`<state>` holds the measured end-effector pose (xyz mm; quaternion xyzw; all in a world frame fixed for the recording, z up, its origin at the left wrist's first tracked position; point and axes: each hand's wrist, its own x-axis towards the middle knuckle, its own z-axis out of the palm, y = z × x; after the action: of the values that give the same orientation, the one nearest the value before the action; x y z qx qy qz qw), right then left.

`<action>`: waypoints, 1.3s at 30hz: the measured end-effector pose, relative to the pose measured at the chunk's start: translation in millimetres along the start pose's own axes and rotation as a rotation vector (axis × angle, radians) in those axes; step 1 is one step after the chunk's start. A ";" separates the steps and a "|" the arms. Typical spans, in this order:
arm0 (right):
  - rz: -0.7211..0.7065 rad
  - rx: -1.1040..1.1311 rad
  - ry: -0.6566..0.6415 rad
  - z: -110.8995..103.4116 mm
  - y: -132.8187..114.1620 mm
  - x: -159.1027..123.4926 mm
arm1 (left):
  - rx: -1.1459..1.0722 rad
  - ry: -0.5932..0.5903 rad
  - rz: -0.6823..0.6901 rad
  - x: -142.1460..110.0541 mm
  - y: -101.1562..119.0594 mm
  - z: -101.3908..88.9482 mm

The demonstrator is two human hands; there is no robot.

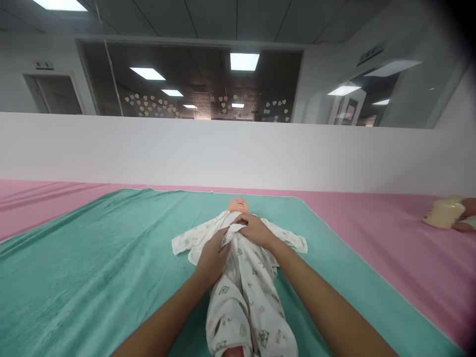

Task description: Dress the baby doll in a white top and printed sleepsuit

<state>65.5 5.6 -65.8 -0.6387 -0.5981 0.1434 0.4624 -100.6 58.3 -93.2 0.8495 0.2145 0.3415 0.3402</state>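
A baby doll (238, 204) lies on its back on a green blanket (92, 267), its head away from me. It wears a white patterned top (201, 237) with the sleeves spread out to both sides, and white patterned pants (245, 292). At the doll's waist my left hand (214, 255) is closed on the left side of the pants' waistband. My right hand (255, 229) has its fingers bent over the front of the same waistband (235, 229), gripping the cloth. Part of the doll's foot shows at the lower pant leg opening.
Pink cloth (394, 233) extends around the green blanket. At the right edge another person's hand (469, 208) is by a pale yellow bottle (444, 213). A low white wall (186, 151) with windows above stands behind the blanket.
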 end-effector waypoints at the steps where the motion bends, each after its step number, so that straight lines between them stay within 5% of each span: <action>1: 0.003 0.031 0.017 0.3 3.5 -0.3 | 0.009 0.022 -0.023 2.3 -4.0 -0.6; 9: -0.156 -0.042 0.205 16.6 14.7 -15.5 | 0.263 0.033 0.010 38.3 -21.6 -1.7; 12: -0.200 -0.090 0.264 17.1 18.0 -19.5 | 0.240 -0.165 0.125 60.0 -17.2 -7.5; 15: -0.130 -0.101 0.294 17.1 25.2 -19.5 | 0.203 -0.393 0.099 77.5 -14.4 -17.5; 20: 0.017 -0.113 0.229 16.4 37.6 -14.2 | 0.271 -0.541 0.029 90.6 -19.8 -30.3; 25: 0.073 -0.055 0.188 12.0 43.0 -15.4 | 0.300 -0.459 0.013 85.6 -40.7 -32.1; 32: 0.015 0.108 0.303 10.5 40.8 -20.2 | 0.465 -0.229 -0.081 68.0 -76.3 -40.3; 39: 0.021 0.053 0.381 8.0 50.1 -20.4 | 0.709 -0.007 -0.193 61.7 -70.7 -22.2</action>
<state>86.3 -2.2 -115.8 -0.6481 -0.4892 0.0403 0.5823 -84.5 152.5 -105.8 0.8917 0.3976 0.2091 0.0560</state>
